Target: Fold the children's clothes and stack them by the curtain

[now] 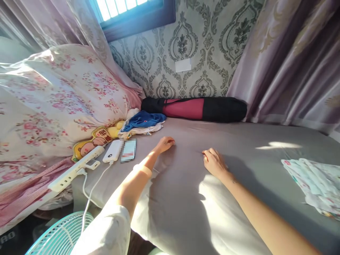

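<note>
A grey sheet (186, 191) covers the bed surface, creased near both hands and lit by sun in its front part. My left hand (166, 143) is closed on the sheet just left of the middle, its fingers curled under and partly hidden. To the right and slightly nearer, my right hand (214, 162) is closed too, with thumb and fingers pinched on the sheet and small folds by the fingertips. Bare sheet lies between the two hands.
A black and red rolled bag (186, 108) lies along the wall. On the left are blue clothing (145, 120), a phone (129, 150), a white power bank (113, 150), a power strip (77, 168) and a fan (61, 235). Folded cloth (316, 184) lies at right.
</note>
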The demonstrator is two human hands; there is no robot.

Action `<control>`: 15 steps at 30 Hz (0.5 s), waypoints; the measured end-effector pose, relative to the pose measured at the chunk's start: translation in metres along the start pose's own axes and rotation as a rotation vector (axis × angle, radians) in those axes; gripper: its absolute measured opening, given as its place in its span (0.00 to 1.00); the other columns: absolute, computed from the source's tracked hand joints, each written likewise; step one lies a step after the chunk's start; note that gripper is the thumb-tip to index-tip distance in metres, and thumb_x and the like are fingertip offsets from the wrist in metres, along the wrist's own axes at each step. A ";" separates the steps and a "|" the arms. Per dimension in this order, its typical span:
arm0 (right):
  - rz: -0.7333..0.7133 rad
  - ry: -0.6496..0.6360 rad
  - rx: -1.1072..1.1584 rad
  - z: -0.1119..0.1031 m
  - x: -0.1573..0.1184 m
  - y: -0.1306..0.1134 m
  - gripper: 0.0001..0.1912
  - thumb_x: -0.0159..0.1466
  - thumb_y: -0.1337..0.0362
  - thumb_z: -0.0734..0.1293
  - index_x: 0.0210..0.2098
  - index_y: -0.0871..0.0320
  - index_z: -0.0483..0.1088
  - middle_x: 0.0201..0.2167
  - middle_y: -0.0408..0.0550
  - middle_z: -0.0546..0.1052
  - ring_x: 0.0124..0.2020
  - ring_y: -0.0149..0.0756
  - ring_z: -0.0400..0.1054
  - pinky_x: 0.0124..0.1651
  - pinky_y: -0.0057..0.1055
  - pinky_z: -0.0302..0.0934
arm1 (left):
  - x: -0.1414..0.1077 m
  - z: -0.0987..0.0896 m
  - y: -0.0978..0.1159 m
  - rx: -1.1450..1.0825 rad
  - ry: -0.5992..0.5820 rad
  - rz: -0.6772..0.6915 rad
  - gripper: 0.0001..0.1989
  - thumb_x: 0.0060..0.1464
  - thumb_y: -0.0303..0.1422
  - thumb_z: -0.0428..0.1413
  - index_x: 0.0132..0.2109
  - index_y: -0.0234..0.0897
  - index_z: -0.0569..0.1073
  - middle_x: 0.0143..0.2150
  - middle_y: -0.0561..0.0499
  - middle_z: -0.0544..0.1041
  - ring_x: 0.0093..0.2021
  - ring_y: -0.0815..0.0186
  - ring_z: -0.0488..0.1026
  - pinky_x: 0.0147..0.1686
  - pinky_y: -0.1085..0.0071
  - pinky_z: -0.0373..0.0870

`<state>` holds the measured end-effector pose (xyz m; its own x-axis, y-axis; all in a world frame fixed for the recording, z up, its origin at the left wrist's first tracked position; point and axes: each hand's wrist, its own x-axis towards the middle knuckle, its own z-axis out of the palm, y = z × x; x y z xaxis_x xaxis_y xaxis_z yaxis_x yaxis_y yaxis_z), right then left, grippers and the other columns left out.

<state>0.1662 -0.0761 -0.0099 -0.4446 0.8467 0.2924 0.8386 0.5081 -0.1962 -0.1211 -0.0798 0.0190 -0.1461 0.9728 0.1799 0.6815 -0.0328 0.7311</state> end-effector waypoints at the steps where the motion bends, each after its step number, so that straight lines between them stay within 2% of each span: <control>1: 0.002 0.017 0.004 0.002 -0.001 0.001 0.18 0.67 0.68 0.57 0.48 0.52 0.76 0.45 0.55 0.75 0.49 0.46 0.68 0.52 0.38 0.61 | 0.000 -0.010 -0.007 0.012 0.037 -0.033 0.05 0.48 0.32 0.58 0.31 0.40 0.80 0.31 0.47 0.81 0.36 0.59 0.76 0.43 0.64 0.71; 8: -0.007 0.051 0.033 0.006 -0.007 0.005 0.17 0.68 0.67 0.56 0.48 0.52 0.74 0.45 0.53 0.75 0.47 0.46 0.68 0.52 0.39 0.61 | 0.011 -0.090 -0.049 0.154 0.292 -0.202 0.11 0.51 0.32 0.52 0.37 0.35 0.78 0.37 0.43 0.81 0.44 0.56 0.75 0.49 0.65 0.68; 10: -0.012 0.052 0.035 0.006 -0.007 0.005 0.17 0.68 0.67 0.56 0.48 0.52 0.74 0.45 0.54 0.75 0.47 0.46 0.68 0.51 0.39 0.61 | 0.018 -0.116 -0.059 0.346 0.391 -0.224 0.14 0.51 0.31 0.50 0.40 0.34 0.79 0.41 0.43 0.80 0.46 0.56 0.75 0.50 0.66 0.67; 13: -0.016 0.052 0.026 0.007 -0.007 0.005 0.17 0.68 0.67 0.56 0.48 0.52 0.74 0.45 0.53 0.75 0.47 0.46 0.68 0.51 0.39 0.61 | 0.026 -0.148 -0.074 0.492 0.457 -0.247 0.19 0.50 0.28 0.49 0.47 0.29 0.77 0.48 0.37 0.78 0.54 0.51 0.70 0.57 0.61 0.61; 15: -0.017 0.055 0.025 0.007 -0.007 0.005 0.17 0.68 0.68 0.56 0.47 0.52 0.74 0.45 0.53 0.75 0.46 0.46 0.68 0.50 0.39 0.61 | 0.031 -0.162 -0.080 0.605 0.471 -0.299 0.23 0.50 0.28 0.50 0.53 0.28 0.75 0.55 0.35 0.74 0.58 0.47 0.65 0.59 0.55 0.58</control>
<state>0.1710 -0.0788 -0.0198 -0.4402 0.8282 0.3470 0.8225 0.5269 -0.2143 -0.2968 -0.0847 0.0724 -0.5763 0.7183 0.3897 0.8153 0.4724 0.3349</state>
